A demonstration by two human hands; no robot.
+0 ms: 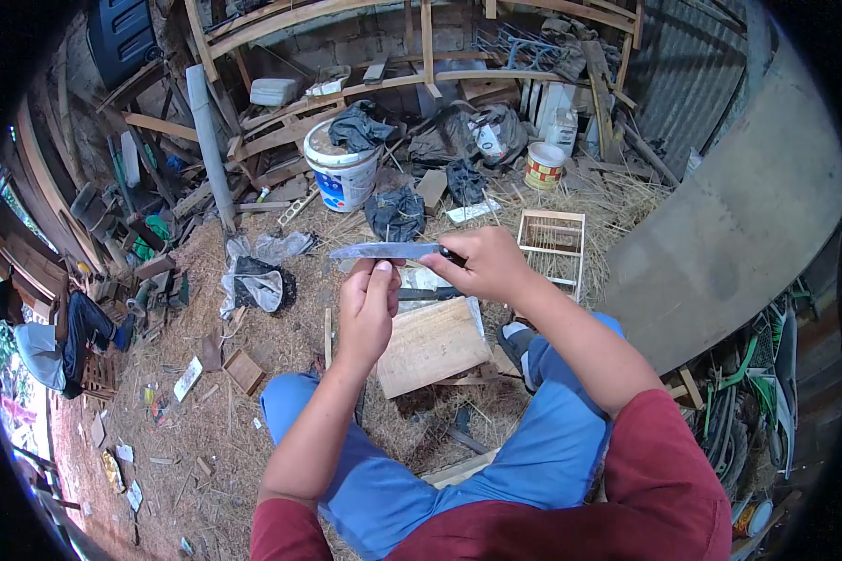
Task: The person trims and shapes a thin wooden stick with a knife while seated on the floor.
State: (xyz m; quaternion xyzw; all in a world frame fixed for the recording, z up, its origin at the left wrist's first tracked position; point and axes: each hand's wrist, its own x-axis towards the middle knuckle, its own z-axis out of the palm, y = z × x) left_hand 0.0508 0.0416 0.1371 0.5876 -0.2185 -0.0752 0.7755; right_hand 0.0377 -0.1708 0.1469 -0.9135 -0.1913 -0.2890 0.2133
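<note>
The knife [384,251] is held in the air, roughly level, its tip toward the left; in the view it shows past the far edge of the board [435,351]. The right hand [477,262] is wrapped round the black handle [453,256], thumb by the heel of the blade. The left hand [367,304] is narrow, fingertips bunched at the blade's lower side; whether they pinch the blade or some small thing, I cannot tell.

The likeliest harm is a cut to those fingertips: a slip along the blade, or a sudden push from the right hand, would cause it. Only the hands appear to support the knife, so a loosened grip could drop it near the board's far edge, where a dark strip [428,294] lies. If it bounces off the right edge, the shoe [512,348] and right leg [552,402] are close by.
</note>
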